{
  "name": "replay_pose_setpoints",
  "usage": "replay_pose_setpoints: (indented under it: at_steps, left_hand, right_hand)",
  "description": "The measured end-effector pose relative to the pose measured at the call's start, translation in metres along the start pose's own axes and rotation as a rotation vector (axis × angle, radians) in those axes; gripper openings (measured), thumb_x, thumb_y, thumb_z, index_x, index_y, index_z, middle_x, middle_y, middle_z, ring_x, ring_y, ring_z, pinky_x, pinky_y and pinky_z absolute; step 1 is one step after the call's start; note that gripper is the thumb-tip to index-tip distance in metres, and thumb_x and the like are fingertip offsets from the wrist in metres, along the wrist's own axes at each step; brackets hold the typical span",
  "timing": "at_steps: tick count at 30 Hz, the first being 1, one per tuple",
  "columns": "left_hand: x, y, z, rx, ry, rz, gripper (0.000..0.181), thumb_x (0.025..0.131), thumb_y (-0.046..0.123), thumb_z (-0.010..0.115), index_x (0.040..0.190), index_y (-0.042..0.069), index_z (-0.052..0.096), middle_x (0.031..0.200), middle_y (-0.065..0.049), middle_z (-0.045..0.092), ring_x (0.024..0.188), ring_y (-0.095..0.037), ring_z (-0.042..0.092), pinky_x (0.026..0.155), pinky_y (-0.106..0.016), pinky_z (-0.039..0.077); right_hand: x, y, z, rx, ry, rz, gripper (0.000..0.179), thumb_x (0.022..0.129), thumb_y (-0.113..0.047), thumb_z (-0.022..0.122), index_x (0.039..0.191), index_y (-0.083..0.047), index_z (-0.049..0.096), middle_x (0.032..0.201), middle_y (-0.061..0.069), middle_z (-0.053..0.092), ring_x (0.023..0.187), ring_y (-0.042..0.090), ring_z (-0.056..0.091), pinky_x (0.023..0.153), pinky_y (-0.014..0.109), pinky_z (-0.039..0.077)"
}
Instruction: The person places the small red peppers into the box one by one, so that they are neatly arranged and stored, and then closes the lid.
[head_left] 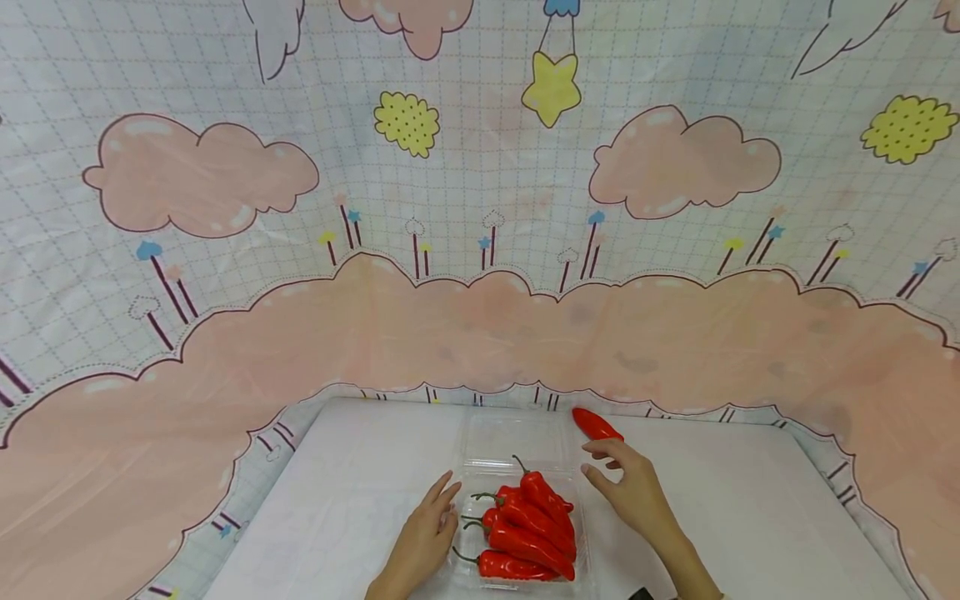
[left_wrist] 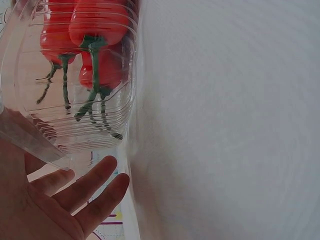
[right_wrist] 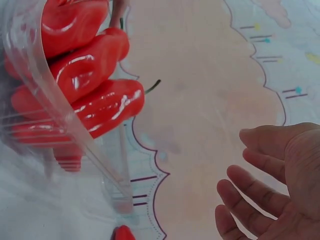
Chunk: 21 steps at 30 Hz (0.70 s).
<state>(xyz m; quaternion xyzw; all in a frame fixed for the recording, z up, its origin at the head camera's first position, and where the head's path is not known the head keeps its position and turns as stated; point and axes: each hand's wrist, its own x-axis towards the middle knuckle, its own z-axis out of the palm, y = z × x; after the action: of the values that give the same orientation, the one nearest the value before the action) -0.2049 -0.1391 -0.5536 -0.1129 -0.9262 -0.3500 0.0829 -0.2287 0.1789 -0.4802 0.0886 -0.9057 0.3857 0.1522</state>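
Several red peppers [head_left: 532, 533] with green stems lie heaped in a clear plastic clamshell box [head_left: 517, 586]. Its lid [head_left: 513, 437] is folded back, away from the person. The left hand [head_left: 425, 533] is at the box's left side, fingers spread along its wall; the left wrist view shows the fingertips [left_wrist: 117, 185] right by the ribbed plastic. To the right of the box, the right hand [head_left: 633, 487] hovers with fingers loosely bent and nothing between them. Just past its fingertips one more red pepper [head_left: 596, 424] lies on the table near the far edge.
A white-covered table [head_left: 352, 467] carries the box. Behind it hangs a cloth [head_left: 450, 333] printed with pink clouds and stars, which also borders the table at both sides. A small dark object [head_left: 641, 594] shows at the bottom edge, beside the right forearm.
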Motion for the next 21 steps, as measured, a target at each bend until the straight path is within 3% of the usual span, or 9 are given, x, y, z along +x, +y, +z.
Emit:
replay_pose_setpoints:
  at_steps: [4,11,21]
  left_hand:
    - [0.000,0.000,0.000,-0.003,0.001,-0.002,0.042,0.096,0.011,0.056,0.138,0.004,0.055,0.153,-0.008,0.044,0.107,-0.017,0.066,0.086,-0.039,0.055]
    - [-0.001,0.000,0.000,-0.001,0.020,0.019,0.042,0.095,0.010,0.057,0.137,0.004,0.056,0.151,-0.008,0.046,0.104,-0.016,0.066,0.084,-0.037,0.055]
    - [-0.001,0.001,-0.002,-0.011,-0.002,0.010,0.042,0.095,0.011,0.057,0.137,0.005,0.056,0.152,-0.007,0.045,0.104,-0.016,0.066,0.084,-0.037,0.055]
  right_hand:
    - [0.002,0.007,-0.001,0.013,0.017,-0.013,0.031,0.085,-0.015,0.075,0.115,-0.013,0.070,0.110,0.003,0.072,0.099,0.023,0.066,0.084,0.042,0.057]
    - [0.006,0.022,-0.003,0.031,0.085,-0.056,0.029,0.084,-0.012,0.075,0.113,-0.009,0.071,0.107,0.005,0.073,0.097,0.025,0.067,0.084,0.038,0.057]
    - [0.012,0.045,0.000,0.057,0.107,-0.040,0.031,0.086,-0.007,0.072,0.116,-0.005,0.068,0.115,0.012,0.070,0.101,0.030,0.066,0.087,0.048,0.055]
